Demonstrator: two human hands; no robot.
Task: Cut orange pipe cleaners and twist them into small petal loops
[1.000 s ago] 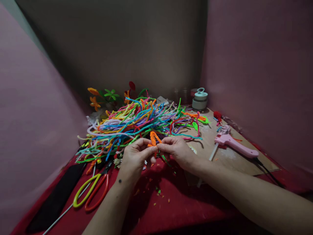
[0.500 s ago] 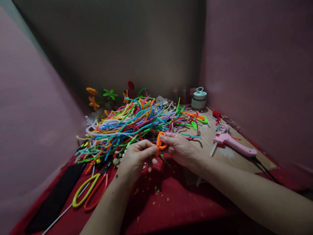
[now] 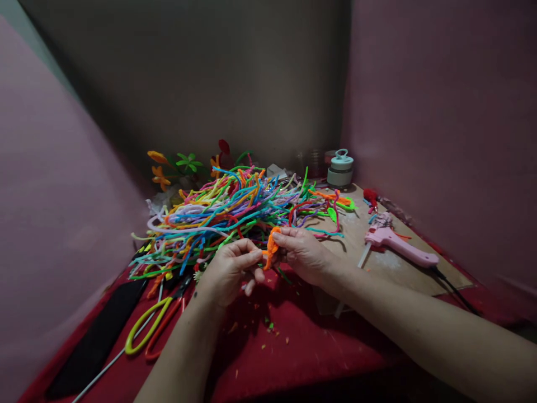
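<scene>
Between my two hands is a bent orange pipe cleaner (image 3: 272, 246), folded into a compact looped shape. My right hand (image 3: 304, 252) is closed, thumb and fingers pinching the upper part of it. With thumb and forefinger, my left hand (image 3: 237, 268) pinches a short end that sticks out on the left side. The other left fingers curl loosely below. Just behind the hands lies a big heap of colourful pipe cleaners (image 3: 226, 215). Scissors (image 3: 149, 324) with one yellow and one red handle rest left of my left forearm, which partly covers them.
A pink glue gun (image 3: 400, 246) lies on a brown board (image 3: 419, 280) at right, its cord trailing off. A black flat item (image 3: 98, 338) and a thin white rod (image 3: 100, 372) are at left. Fuzzy flowers (image 3: 188, 161) and a mint-lidded jar (image 3: 340, 169) stand behind. Scraps dot the red cloth (image 3: 293, 364).
The orange pipe cleaner has turned so that its open loop now shows edge-on. My left hand has shifted slightly left, pinching an end that now sticks out sideways.
</scene>
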